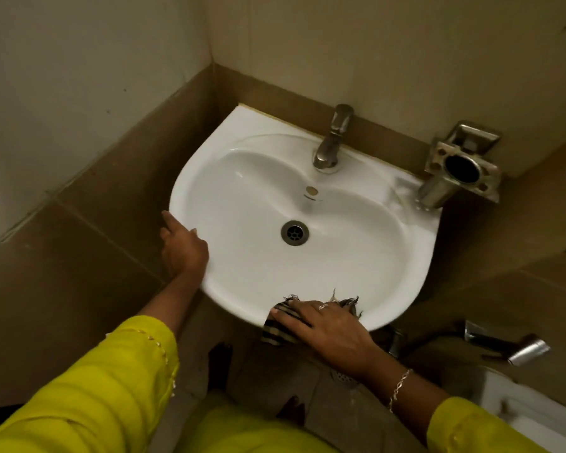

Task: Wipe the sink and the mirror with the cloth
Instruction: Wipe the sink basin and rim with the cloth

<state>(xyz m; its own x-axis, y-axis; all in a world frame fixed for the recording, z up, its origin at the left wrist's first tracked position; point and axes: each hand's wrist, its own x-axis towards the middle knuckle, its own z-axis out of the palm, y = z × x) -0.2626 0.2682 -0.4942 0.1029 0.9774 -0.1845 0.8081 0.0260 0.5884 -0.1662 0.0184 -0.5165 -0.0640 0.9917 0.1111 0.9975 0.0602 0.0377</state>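
Head view: I am looking down into a white sink fixed in a tiled corner. The mirror is nowhere in this frame.
Cloth: the striped, frayed cloth lies on the sink's front rim, under my right hand, with part of it hanging over the outer edge.
Right hand: my right hand lies flat with its fingers straight, pressing the cloth onto the rim rather than clutching it.
Left hand: my left hand sits against the sink's left outer edge, thumb tip on the rim. Most of its fingers are hidden, so I cannot tell whether it grips or only leans.
Step in hand: I judge this to be the sink wipe, at the front rim. The mirror is not yet begun.
Left to cover: there is a smeary patch on the right back ledge beside the metal holder. The bowl around the drain and the base of the tap also need a pass.
Next move: I should slide the cloth along the rim under steady palm pressure, then down into the bowl.
Care: with the cloth overhanging the edge, I expect it to slip off if the pressure eases.
After that: I must tilt the head up to find the mirror.
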